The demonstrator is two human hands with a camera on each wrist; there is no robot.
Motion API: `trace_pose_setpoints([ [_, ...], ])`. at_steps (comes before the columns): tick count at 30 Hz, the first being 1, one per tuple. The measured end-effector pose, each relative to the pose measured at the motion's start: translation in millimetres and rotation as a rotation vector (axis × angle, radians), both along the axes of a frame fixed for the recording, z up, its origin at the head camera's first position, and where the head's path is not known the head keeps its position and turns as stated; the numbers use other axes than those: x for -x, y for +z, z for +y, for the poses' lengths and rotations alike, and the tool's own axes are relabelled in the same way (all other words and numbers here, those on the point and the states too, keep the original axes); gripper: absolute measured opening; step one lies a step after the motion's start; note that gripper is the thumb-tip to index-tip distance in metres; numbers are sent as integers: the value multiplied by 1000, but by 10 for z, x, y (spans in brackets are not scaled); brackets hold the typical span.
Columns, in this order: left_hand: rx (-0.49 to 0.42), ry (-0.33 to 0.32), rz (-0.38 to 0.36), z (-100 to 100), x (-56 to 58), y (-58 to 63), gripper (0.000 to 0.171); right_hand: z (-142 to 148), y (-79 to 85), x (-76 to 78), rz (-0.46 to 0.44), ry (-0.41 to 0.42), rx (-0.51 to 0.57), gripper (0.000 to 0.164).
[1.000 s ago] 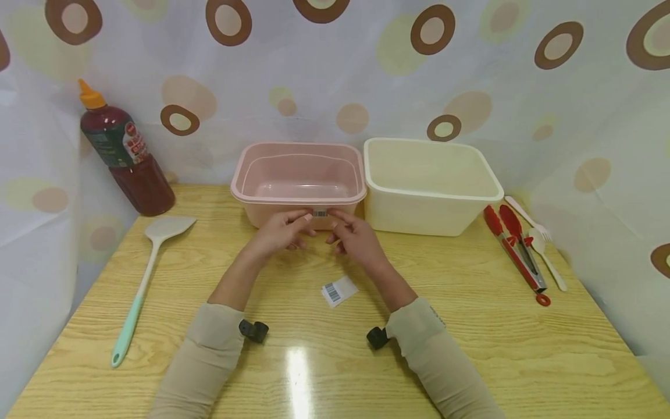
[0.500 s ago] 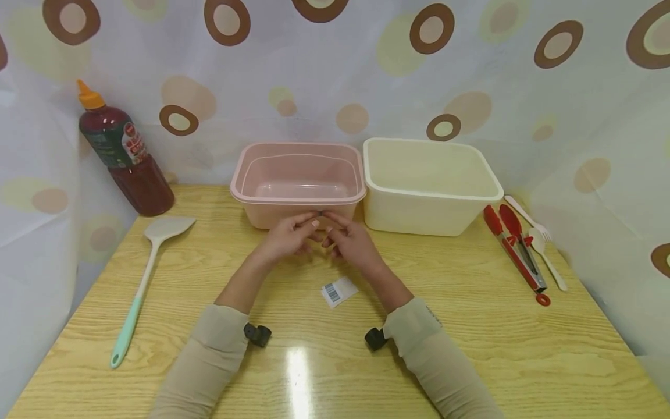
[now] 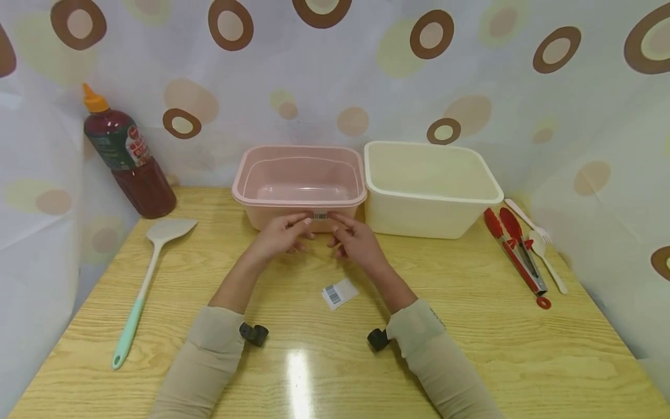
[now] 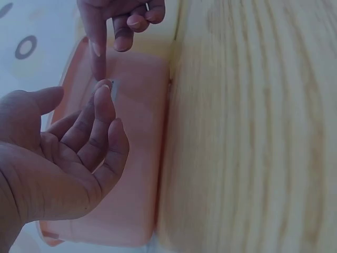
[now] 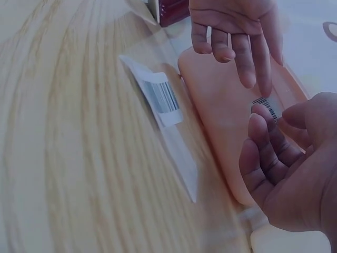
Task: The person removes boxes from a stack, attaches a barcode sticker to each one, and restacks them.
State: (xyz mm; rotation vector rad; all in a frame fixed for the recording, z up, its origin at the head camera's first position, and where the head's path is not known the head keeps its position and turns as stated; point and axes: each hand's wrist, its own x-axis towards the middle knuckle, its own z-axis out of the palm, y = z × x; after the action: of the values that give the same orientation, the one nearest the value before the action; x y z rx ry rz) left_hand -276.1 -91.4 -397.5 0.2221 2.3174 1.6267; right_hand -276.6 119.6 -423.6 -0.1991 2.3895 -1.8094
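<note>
A small barcode sticker lies on the front wall of the pink plastic tub. My left hand touches the sticker's left end with an extended index finger, its other fingers loosely bent. From the opposite side, my right hand rests its index fingertip at the right end. Black bars of the barcode sticker show between the fingertips in the right wrist view. Both palms face inward, and neither hand grips anything. On the table below them lies a piece of white backing paper with another barcode label on it.
A cream tub stands against the pink one's right side. Red-tipped tongs, a fork and a spoon lie at right. At left are a spatula and a sauce bottle. A patterned curtain hangs behind.
My index fingertips came together over the sticker half a second ago, covering it, and have now slid apart toward its ends. The tubs and backing paper stay in place.
</note>
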Motion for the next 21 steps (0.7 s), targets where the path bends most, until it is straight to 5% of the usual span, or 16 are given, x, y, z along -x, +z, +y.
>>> trace_pose_setpoints([
  [12,13,-37,-30,-13,14,-44,51,-1,-52,11,-10,-18,-14,37],
  [21,-15,-5,1,-13,-12,1,50,4,-30,2,29,-30,21,37],
])
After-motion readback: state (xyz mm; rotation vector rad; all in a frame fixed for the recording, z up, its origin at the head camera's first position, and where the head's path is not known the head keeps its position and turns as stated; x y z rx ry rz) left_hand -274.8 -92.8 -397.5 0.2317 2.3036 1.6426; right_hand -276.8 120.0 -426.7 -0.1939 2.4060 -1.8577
